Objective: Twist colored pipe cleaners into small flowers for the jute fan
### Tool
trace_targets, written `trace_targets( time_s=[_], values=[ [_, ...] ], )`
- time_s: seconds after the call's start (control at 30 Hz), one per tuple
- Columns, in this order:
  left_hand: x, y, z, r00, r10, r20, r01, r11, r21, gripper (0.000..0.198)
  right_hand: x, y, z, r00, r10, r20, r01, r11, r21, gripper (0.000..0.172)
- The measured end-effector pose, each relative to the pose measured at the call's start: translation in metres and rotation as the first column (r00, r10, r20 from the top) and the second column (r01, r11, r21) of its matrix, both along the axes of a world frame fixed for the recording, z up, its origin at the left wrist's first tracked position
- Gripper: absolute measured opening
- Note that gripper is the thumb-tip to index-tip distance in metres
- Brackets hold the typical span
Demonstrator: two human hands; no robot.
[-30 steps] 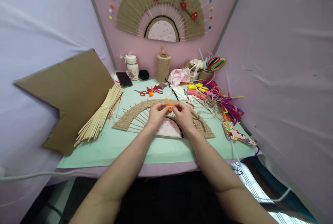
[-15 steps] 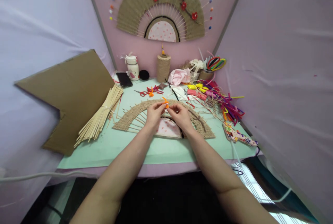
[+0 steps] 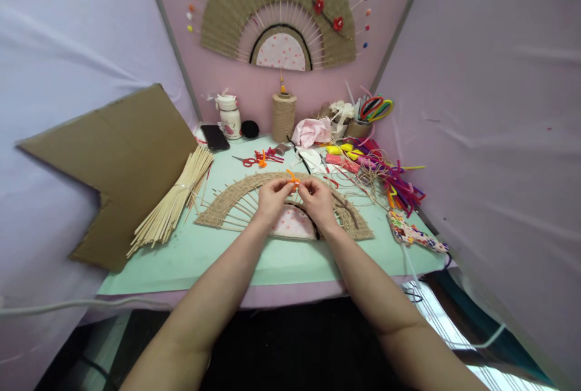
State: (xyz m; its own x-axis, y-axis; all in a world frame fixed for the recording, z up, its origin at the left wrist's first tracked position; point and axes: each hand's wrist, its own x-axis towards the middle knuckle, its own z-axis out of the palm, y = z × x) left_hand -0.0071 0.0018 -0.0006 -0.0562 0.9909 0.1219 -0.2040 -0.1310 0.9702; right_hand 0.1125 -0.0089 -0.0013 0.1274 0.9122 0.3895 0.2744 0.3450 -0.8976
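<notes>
Orange craft piece (image 3: 294, 180) is being finger-pinched by left hand (image 3: 271, 202) and right hand (image 3: 319, 203), possibly risking bending from uneven tugging.

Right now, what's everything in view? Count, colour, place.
orange pipe-cleaner piece: 1, orange, between fingertips
woven fan: 1, tan, beneath hands
hanging fan: 1, tan with red flowers, back wall
cardboard: 1, brown, left
stick bundle: 1, pale, beside cardboard
phone: 1, black, back left
bottle: 1, white, beside phone
round object: 1, black, beside bottle
twine spool: 1, tan, back centre
cloth: 1, pink, beside spool
scissors: 1, red-handled, behind woven fan
tool cup: 1, brown, back right
pipe cleaners: many, mostly purple, right
glue gun: 1, floral, far right
table: 1, mint green, centre
small scraps: too jumbled to count
left hand: 1, bare, pinching orange piece
right hand: 1, bare, pinching likewise
</notes>
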Motion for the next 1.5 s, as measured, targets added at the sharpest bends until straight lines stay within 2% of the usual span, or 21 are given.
trace_targets(
  time_s=[0.13,0.4,0.57,0.67,0.8,0.97,1.13,1.23,1.33,1.5],
  values=[
    [0.0,-0.001,0.002,1.0,0.008,-0.009,-0.008,1.0,0.0,0.022,0.002,-0.002,0.003,0.997,-0.016,0.072,0.014,1.0,0.018,0.018],
    [-0.008,0.001,0.007,0.997,-0.077,-0.031,0.073,0.993,-0.091,0.019,0.01,0.003,0.002,0.961,0.04,0.275,-0.06,0.996,0.064,0.017],
    [-0.007,0.005,0.001,0.996,-0.052,0.075,0.06,0.992,-0.115,0.028,0.01,0.005,0.0,0.979,0.035,0.2,-0.047,0.997,0.054,0.021],
    [-0.005,0.005,-0.001,0.994,-0.005,0.109,0.017,0.993,-0.113,0.029,0.007,0.003,0.001,0.981,-0.017,0.194,-0.009,0.991,0.135,0.021],
    [-0.003,0.002,0.002,0.999,0.025,0.045,-0.021,0.997,-0.079,0.029,0.005,0.0,0.001,0.961,-0.066,0.27,-0.006,0.966,0.257,0.018],
    [-0.001,0.001,0.001,0.996,0.029,0.09,-0.022,0.996,-0.083,0.028,0.005,0.0,-0.001,0.952,-0.076,0.297,-0.019,0.952,0.305,0.018],
    [-0.001,0.004,-0.002,0.973,0.035,0.227,0.001,0.988,-0.155,0.029,0.007,0.004,-0.001,0.971,-0.139,0.194,0.093,0.969,0.229,0.023],
    [0.0,0.003,-0.001,0.965,0.006,0.263,0.038,0.986,-0.164,0.031,0.007,0.007,-0.003,0.988,-0.07,0.134,0.056,0.993,0.104,0.02],
    [0.002,0.0,0.002,0.975,-0.022,0.223,0.06,0.985,-0.164,0.032,0.007,0.008,-0.005,0.998,0.001,0.058,-0.002,1.0,0.019,0.022],
    [-0.001,-0.001,0.005,0.991,-0.048,0.121,0.069,0.982,-0.176,0.027,0.009,0.007,-0.001,0.998,0.003,0.058,-0.003,1.0,-0.005,0.018]
  ],
)
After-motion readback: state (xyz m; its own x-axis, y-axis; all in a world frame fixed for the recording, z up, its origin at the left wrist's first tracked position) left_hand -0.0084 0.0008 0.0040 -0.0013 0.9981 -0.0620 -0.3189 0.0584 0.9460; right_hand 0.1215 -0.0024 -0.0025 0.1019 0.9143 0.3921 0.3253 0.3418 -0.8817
